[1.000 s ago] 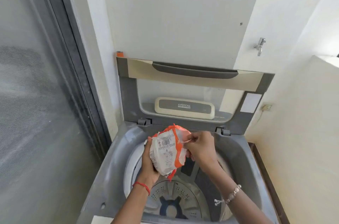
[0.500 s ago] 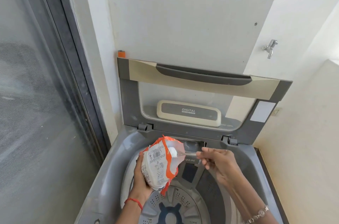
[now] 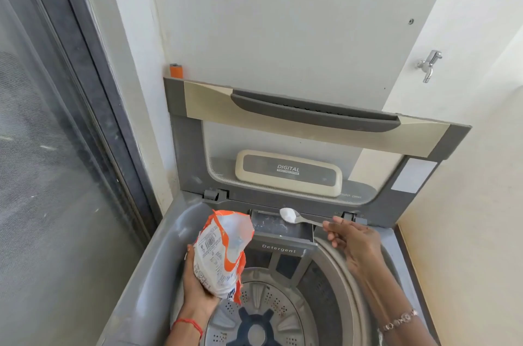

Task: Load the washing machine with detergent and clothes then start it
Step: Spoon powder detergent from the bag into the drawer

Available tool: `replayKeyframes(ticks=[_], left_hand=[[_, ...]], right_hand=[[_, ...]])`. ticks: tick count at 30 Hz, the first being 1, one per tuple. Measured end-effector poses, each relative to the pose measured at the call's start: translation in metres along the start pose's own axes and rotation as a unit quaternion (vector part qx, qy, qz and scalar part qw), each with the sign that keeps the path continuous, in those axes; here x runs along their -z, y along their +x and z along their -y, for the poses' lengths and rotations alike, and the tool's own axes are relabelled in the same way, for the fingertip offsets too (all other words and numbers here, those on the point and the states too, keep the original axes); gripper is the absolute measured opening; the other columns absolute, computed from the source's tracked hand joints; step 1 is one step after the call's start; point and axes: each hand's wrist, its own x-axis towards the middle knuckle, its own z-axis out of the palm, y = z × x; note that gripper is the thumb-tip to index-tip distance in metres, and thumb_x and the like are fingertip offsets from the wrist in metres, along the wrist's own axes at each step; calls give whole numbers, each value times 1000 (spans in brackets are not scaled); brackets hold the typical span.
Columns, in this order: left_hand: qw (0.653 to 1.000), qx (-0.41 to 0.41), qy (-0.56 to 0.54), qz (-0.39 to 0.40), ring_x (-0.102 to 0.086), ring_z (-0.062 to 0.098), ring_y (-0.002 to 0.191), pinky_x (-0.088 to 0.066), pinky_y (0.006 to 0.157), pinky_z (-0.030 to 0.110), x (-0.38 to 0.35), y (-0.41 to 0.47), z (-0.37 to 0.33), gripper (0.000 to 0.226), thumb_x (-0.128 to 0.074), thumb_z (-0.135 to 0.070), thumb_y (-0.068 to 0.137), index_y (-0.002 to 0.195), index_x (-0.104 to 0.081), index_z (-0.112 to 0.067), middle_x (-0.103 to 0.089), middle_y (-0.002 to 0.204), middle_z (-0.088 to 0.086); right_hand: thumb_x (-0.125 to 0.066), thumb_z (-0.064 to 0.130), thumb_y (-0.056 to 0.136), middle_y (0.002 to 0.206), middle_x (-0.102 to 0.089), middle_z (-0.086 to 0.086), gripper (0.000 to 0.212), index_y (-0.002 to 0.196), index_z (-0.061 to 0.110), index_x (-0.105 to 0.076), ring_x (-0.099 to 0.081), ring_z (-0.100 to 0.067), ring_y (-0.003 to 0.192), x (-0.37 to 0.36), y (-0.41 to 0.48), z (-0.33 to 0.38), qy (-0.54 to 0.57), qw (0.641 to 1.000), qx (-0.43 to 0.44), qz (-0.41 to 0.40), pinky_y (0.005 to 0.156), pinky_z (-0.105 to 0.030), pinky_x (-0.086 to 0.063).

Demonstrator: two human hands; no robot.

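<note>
Over the detergent drawer, right hand holds the heaped spoon.

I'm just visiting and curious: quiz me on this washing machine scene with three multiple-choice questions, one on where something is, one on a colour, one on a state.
1. Where is the spoon's bowl?
A. Inside the packet
B. Over the detergent drawer
C. Down in the drum

2. What colour trims the white packet?
A. Green
B. Blue
C. Orange

3. How is the lid?
A. Raised open
B. Shut flat
C. Taken off

Answers:
1 B: the right hand holds the spoon, heaped with white powder, above the detergent drawer.
2 C: the packet in the left hand has orange edges.
3 A: the lid stands up against the wall, leaving the drum exposed.
</note>
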Motion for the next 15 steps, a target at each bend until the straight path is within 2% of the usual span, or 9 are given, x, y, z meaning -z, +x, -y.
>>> replayKeyframes(ticks=[2,6,8,9,11,12,14,15], left_hand=[[1000,-3,1,2,-70,35,78,-59,63,48,0,1,-1,52,-37,-64,85,105,-65,-25,-76,86,10],[1000,3,13,4,-73,33,73,-53,75,52,4,3,2,54,-37,-68,82,107,-64,-28,-76,88,10],[1000,7,11,3,-73,34,72,-54,73,53,4,3,3,54,-38,-69,82,106,-64,-28,-77,87,11],[1000,10,10,2,-73,34,71,-54,70,53,4,3,3,54,-38,-69,82,105,-64,-28,-77,85,11],[1000,14,14,1,-73,35,71,-54,71,55,3,3,4,54,-38,-69,81,105,-63,-28,-77,84,12],[1000,16,18,-1,-72,35,73,-51,75,58,3,3,4,54,-37,-70,81,105,-63,-28,-77,85,12],[999,20,27,-3,-71,37,76,-47,81,59,2,2,5,55,-37,-70,81,105,-64,-29,-77,86,12],[999,21,28,-1,-72,37,75,-49,78,58,0,0,5,54,-37,-70,81,104,-64,-29,-77,86,12]], right_hand=[[-65,-17,73,59,-61,-19,14,77,-4,-61,-52,-12,31,-6,9,-13,-22,999,26,-29,33,-17,-42],[-65,-13,76,53,-59,-14,14,73,1,-63,-49,-14,33,-21,21,-39,-104,986,110,-69,33,-20,-40],[-65,-8,78,55,-62,-8,19,69,9,-63,-51,-12,39,-29,27,-53,-182,966,166,-76,37,-18,-42],[-64,-6,79,60,-65,-4,20,69,12,-64,-54,-10,45,-32,29,-60,-245,944,210,-70,43,-14,-43],[-63,-5,79,72,-68,1,17,75,11,-68,-58,-9,57,-33,30,-72,-389,865,318,-18,53,-8,-42],[-64,-7,76,73,-68,0,16,76,8,-69,-59,-13,57,-32,30,-76,-454,801,389,15,52,-11,-43],[-70,-16,57,65,-66,-3,27,71,6,-67,-58,-21,47,-25,32,-83,-564,648,507,72,40,-23,-42],[-72,-18,47,60,-63,-3,33,68,6,-66,-56,-21,43,-21,34,-83,-586,599,539,86,35,-24,-38]])
